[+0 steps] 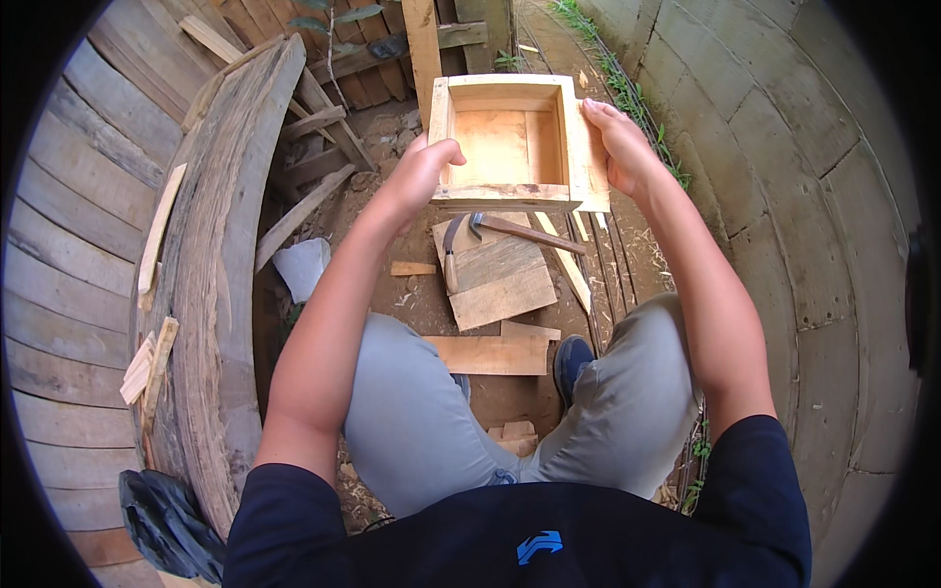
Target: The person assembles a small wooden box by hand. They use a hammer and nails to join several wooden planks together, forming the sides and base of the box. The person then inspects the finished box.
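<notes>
Both hands hold a shallow wooden box (502,192) up in front of me, its hollow side facing me. My left hand (420,174) grips the left wall, with the thumb over the rim and the other fingers hidden behind. On the right side, a flat board (591,167) sticks out past the box wall, and my right hand (622,147) is closed on its outer edge. Below the box, a hammer (534,235) with a wooden handle and a curved sickle-like knife (451,260) lie on a plank block (505,294) on the ground.
At the left stands a long weathered wooden bench (221,225) with offcuts on it. A black plastic bag (169,524) sits at its near end. A concrete wall (784,196) rises at the right. Flat boards (490,355) lie between my feet, and a white bag (302,267) lies near the bench.
</notes>
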### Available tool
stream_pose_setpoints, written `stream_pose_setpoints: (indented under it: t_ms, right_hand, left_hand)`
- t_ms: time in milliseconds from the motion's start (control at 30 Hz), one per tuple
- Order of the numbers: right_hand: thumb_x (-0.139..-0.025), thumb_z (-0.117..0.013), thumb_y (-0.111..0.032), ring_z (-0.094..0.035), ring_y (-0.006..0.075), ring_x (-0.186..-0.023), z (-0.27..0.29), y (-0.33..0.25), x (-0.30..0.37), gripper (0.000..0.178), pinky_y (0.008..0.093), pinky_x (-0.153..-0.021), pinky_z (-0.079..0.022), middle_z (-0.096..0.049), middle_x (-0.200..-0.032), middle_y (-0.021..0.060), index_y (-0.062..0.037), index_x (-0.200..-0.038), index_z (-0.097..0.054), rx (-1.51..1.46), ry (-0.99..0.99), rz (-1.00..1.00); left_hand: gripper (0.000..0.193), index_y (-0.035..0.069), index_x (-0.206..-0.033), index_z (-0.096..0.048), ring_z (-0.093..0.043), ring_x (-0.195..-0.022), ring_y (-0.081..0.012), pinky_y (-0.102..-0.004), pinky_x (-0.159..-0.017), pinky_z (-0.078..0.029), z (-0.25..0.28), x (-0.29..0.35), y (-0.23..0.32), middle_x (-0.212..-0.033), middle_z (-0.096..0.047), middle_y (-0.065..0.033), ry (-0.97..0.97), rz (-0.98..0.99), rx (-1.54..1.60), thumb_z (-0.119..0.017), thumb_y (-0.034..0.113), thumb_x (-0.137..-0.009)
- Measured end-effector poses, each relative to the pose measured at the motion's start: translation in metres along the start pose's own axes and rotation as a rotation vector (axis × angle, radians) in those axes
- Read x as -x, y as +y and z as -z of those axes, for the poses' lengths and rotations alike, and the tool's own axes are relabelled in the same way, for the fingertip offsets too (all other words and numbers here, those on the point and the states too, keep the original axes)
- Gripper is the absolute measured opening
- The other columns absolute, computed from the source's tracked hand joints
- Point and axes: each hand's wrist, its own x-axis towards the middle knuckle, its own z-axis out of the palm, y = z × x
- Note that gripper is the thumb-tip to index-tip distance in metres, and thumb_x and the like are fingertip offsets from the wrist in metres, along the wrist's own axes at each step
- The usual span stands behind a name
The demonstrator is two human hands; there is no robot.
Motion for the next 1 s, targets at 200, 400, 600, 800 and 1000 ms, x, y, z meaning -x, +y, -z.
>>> stream_pose_setpoints:
  t_ms: [200, 400, 600, 800, 1000]
  right_hand:
    - [-0.109, -0.05, -0.028, -0.067, 0.0186, -0.097, 0.0, 0.0, 0.0, 0.025, 0.0388, -0.089, -0.056, -0.068, -0.109, 0.0083, -0.0054, -0.117, -0.057, -0.021, 0.011, -0.029]
    - [-0.108, -0.048, -0.036, -0.068, 0.0206, -0.106, -0.001, 0.0, -0.001, 0.04, 0.0393, -0.094, -0.058, -0.066, -0.12, 0.0136, -0.0026, -0.129, -0.056, -0.023, -0.015, -0.048]
    - [-0.105, -0.047, -0.036, -0.069, 0.0252, -0.112, 0.006, -0.009, 0.008, 0.048, 0.0413, -0.095, -0.059, -0.064, -0.128, 0.0176, -0.0015, -0.14, -0.05, -0.345, -0.363, -0.049]
    - [-0.102, -0.051, -0.038, -0.067, 0.0305, -0.115, 0.008, -0.007, 0.009, 0.057, 0.0421, -0.1, -0.056, -0.062, -0.133, 0.0215, 0.0022, -0.142, -0.047, -0.571, -0.555, -0.135]
    - [-0.106, -0.044, -0.038, -0.064, 0.0319, -0.12, -0.004, -0.007, 0.012, 0.053, 0.0486, -0.105, -0.052, -0.059, -0.135, 0.0237, 0.0035, -0.139, -0.047, -0.59, -0.48, -0.153]
  left_hand:
    - [0.052, -0.005, -0.129, -0.051, -0.059, -0.109, -0.0234, -0.0371, -0.095, -0.048, 0.0, -0.001, 0.002, -0.116, -0.061, -0.015, 0.022, 0.082, 0.009, -0.057, 0.021, -0.085]
    - [0.051, -0.004, -0.129, -0.054, -0.064, -0.104, -0.024, -0.0385, -0.093, -0.051, 0.013, -0.011, -0.011, -0.115, -0.063, -0.0151, 0.018, 0.083, 0.041, -0.057, 0.023, -0.086]
    - [0.056, -0.004, -0.133, -0.053, -0.064, -0.111, -0.0253, -0.0389, -0.097, -0.048, 0.005, -0.001, 0.004, -0.123, -0.064, -0.0181, -0.006, 0.171, 0.148, -0.055, 0.033, -0.092]
    - [0.057, -0.002, -0.137, -0.051, -0.065, -0.112, -0.026, -0.0414, -0.095, -0.052, 0.008, 0.006, 0.016, -0.124, -0.064, -0.0184, -0.02, 0.179, 0.212, -0.052, 0.038, -0.095]
    - [0.061, 0.001, -0.142, -0.048, -0.066, -0.111, -0.0272, -0.0438, -0.093, -0.055, 0.018, -0.003, 0.008, -0.128, -0.063, -0.0178, -0.053, 0.259, 0.28, -0.052, 0.039, -0.095]
